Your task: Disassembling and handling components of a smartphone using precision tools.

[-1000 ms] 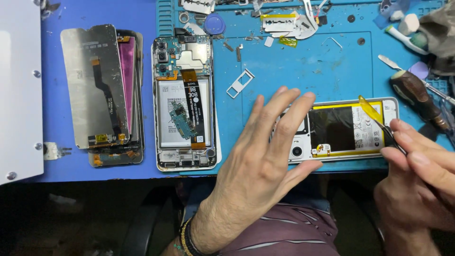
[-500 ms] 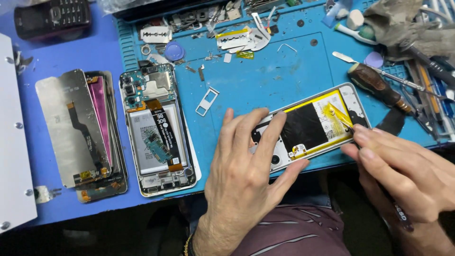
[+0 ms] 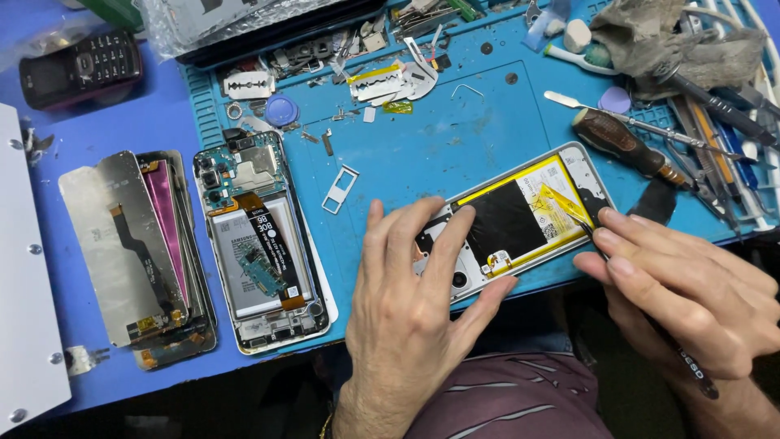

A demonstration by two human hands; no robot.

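Observation:
My left hand (image 3: 414, 301) lies flat with spread fingers on the near end of an opened phone back frame (image 3: 520, 215), pinning it to the blue work mat (image 3: 422, 146). My right hand (image 3: 682, 293) grips black tweezers (image 3: 597, 240) like a pen. Their tips pinch a strip of yellow tape (image 3: 561, 202) that lifts off the frame's black and yellow inner side. A second opened phone (image 3: 256, 244) with its battery and circuit board showing lies to the left, apart from both hands.
Loose screens (image 3: 134, 252) are stacked at the left on the blue table. A screwdriver with a brown handle (image 3: 621, 145), a metal spudger, razor blades (image 3: 248, 84), a SIM tray (image 3: 339, 189), a grey rag and a keypad phone (image 3: 77, 65) ring the mat. A white panel (image 3: 20, 268) borders the left edge.
The view has shifted, so everything sits lower and left. My left hand stays on the frame; my right hand with the tweezers has pulled the yellow tape a little further up.

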